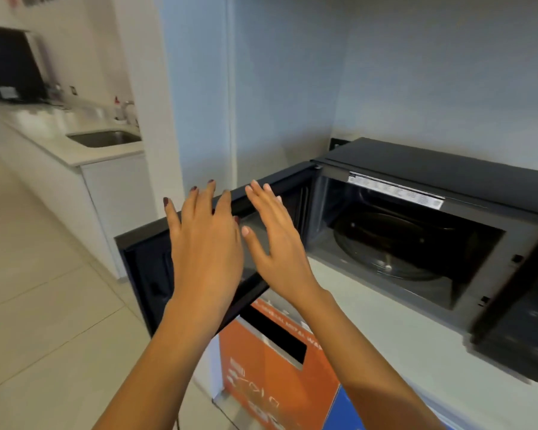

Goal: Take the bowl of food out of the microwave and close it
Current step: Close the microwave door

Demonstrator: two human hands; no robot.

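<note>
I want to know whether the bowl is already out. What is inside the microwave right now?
Inside the microwave, only the round glass turntable shows; no bowl is on it. The door hangs open, both hands in front of it. The cavity's near right corner is hidden by the frame.

The black microwave sits on a pale counter, its door swung wide to the left. Inside, only the glass turntable shows. The left hand and right hand, fingers spread, hover at the door's upper edge.
</note>
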